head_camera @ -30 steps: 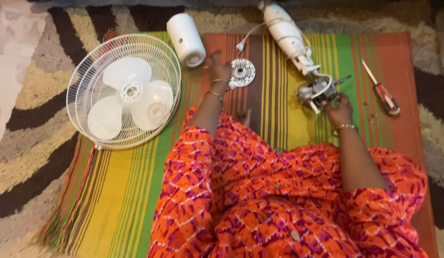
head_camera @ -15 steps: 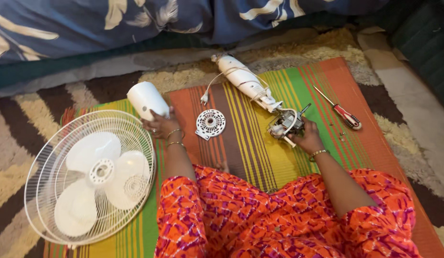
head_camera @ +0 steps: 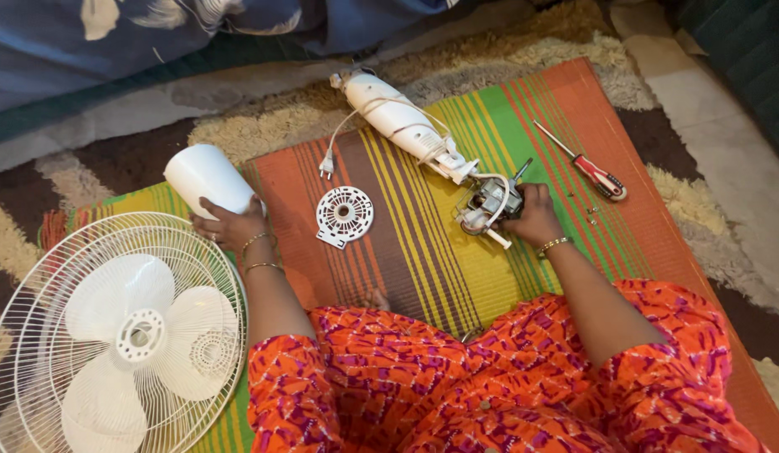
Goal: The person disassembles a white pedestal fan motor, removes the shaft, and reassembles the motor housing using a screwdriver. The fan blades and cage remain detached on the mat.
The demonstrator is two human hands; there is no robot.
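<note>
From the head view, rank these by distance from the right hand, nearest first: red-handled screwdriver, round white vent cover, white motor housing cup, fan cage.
1. Red-handled screwdriver: just right of the right hand, on the mat.
2. Round white vent cover: to its left, mid-mat.
3. White motor housing cup: farther left, under the left hand.
4. Fan cage: far left, lowest in view.

One fan cage (head_camera: pixel 113 335), one white cover (head_camera: pixel 207 178), one round grille (head_camera: pixel 345 216), one motor (head_camera: pixel 488 204) — one screwdriver (head_camera: pixel 584 162).
</note>
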